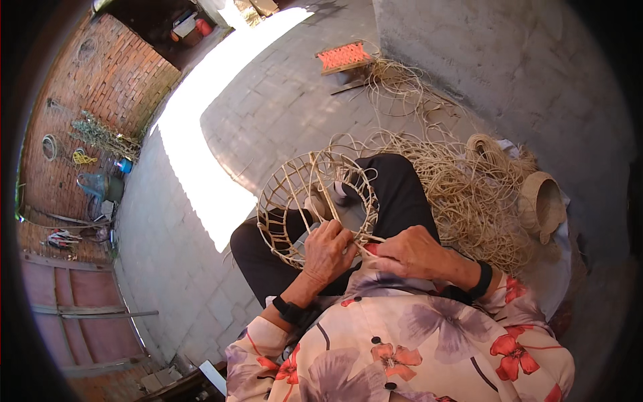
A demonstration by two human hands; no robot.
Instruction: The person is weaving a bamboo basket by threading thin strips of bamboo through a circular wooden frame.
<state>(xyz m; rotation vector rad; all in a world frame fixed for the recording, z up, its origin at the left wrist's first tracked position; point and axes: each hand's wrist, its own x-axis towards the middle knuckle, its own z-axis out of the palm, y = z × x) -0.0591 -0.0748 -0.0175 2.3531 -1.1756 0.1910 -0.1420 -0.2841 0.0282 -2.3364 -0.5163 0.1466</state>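
Note:
A round, open basket frame (266,208) of pale cane, with spaced ribs and crossing strips, rests tilted against my dark-trousered legs. My left hand (328,251) is closed on its near rim, fingers curled around the cane. Just right of it, my right hand (415,254) is closed in a pinch on a thin pale cane strand (364,250) that runs to the near rim. The exact spot where the fingertips grip is partly hidden by the hands.
To my right lies a big tangled heap of cane strands (462,194), beside a coiled bundle (485,151) and a woven basket (541,204) on a pale sheet. Farther off sits a low stool with an orange woven seat (345,57). A grey wall (509,60) borders the right.

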